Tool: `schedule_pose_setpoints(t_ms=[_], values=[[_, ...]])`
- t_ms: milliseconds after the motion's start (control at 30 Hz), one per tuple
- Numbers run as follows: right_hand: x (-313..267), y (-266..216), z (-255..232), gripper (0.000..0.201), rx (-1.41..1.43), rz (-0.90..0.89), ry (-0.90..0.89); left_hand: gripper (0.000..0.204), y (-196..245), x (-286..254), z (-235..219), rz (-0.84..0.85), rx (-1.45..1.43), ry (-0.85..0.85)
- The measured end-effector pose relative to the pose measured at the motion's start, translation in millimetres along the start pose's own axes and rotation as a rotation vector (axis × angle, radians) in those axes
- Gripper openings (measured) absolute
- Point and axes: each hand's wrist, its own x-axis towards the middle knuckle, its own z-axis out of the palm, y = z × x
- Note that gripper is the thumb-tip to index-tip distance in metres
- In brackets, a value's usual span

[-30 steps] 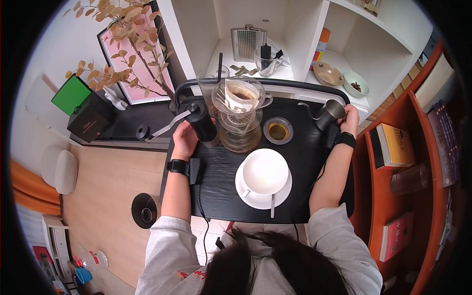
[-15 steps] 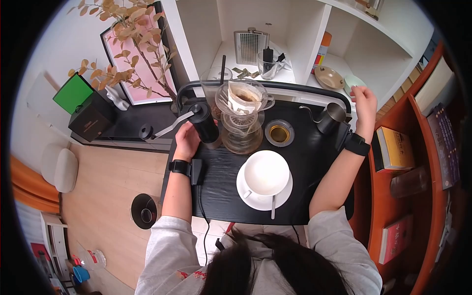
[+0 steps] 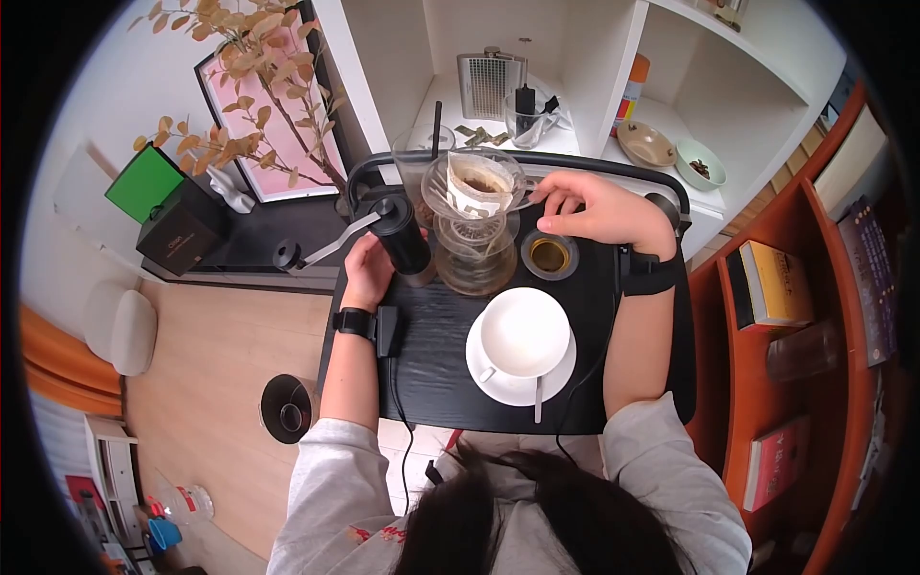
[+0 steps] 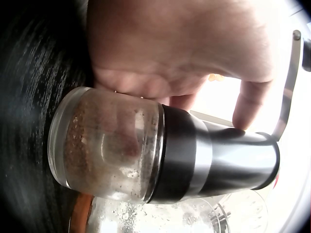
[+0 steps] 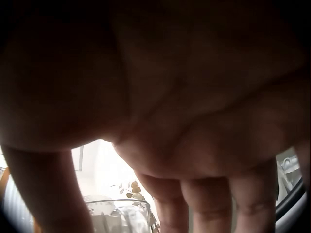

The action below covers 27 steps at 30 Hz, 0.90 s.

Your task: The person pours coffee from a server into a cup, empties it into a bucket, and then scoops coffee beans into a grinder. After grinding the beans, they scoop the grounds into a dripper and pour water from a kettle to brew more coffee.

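Observation:
My left hand (image 3: 364,273) grips the hand coffee grinder (image 3: 402,244), which has a black body and a crank. In the left wrist view, its clear jar (image 4: 109,145) holds brown grounds, with fingers passing behind the glass and the thumb at the black part. My right hand (image 3: 599,211) reaches across the tray, index fingertip right at the handle of the clear dripper (image 3: 443,196), thumb apart from it. A paper filter (image 3: 479,182) with dark wet coffee sits in the dripper, on a glass server (image 3: 476,270) that looks mostly clear. The right wrist view shows fingers extended, palm dark.
On the black tray (image 3: 431,383) stand a white cup (image 3: 522,331) with saucer and spoon, and a small round dish (image 3: 550,255). A metal kettle (image 3: 662,206) is mostly hidden behind the right wrist. Behind are white shelves (image 3: 594,115); an orange bookcase (image 3: 719,383) is at right.
The right hand lifted off the tray's right side by the kettle, then swung left to the dripper handle. The left hand keeps its hold on the grinder.

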Motion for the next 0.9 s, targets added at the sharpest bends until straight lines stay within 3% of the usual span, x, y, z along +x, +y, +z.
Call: schedule_pose_setpoints(t_ms=[167,467,667,767,900], values=[[-1.5,4.7,1.3,0.047,-0.142,0.217,0.053,0.057,1.8,0.4,2.3,-0.006,-0.002,-0.008],[28.7,50.6,19.9,0.061,-0.293,0.327,-0.042,0.055,-0.9,1.4,-0.9,0.01,-0.005,-0.007],[44.4,80.3,30.1,0.064,-0.249,0.251,-0.06,0.064,-0.2,1.6,-1.7,-0.031,0.069,0.022],[46.5,81.4,31.7,0.065,-0.219,0.25,-0.078,0.053,1.7,0.6,3.4,-0.012,-0.017,0.018],[44.9,77.9,30.9,0.066,-0.211,0.236,-0.074,0.053,1.3,1.0,2.9,-0.007,-0.012,0.009]])
